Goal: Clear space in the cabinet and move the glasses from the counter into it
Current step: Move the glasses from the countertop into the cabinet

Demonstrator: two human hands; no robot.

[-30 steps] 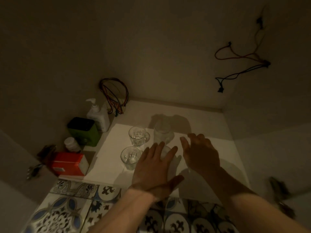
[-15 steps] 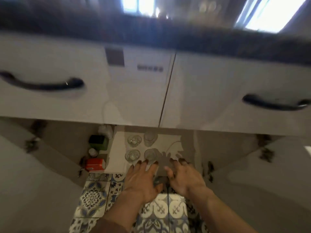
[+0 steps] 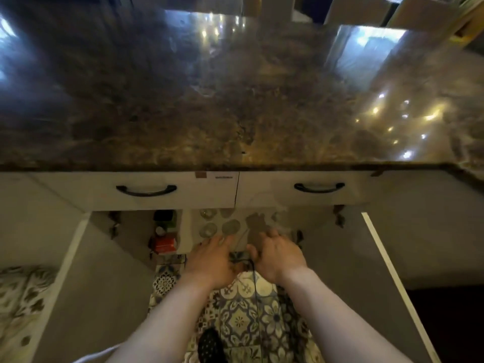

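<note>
Head view: both bare hands, left (image 3: 213, 260) and right (image 3: 277, 255), hover spread and empty by clear drinking glasses (image 3: 230, 227) on the white cabinet shelf (image 3: 187, 231); nudge gently, they would tip easily.

Cabinet (image 3: 262, 218) mouth open below the two drawer fronts (image 3: 183, 191), both doors swung wide.

Glasses (image 3: 230, 227), four of them, stand clustered on the cabinet floor left of centre; these are the landmark.

Left of the glasses: red box (image 3: 164, 244), a small bottle (image 3: 160, 231) and a dark green container (image 3: 165, 217) crowd the left wall.

Right of the glasses: bare cabinet floor, shadowed.

In front of the glasses: both hands, left hand (image 3: 213, 260) and right hand (image 3: 277, 255), hover at the sill, empty, fingers spread.

Above the glasses: the drawer fronts and the counter (image 3: 209, 106) edge overhang the opening.

A thin dark cord (image 3: 253, 273) hangs between the hands.
</note>
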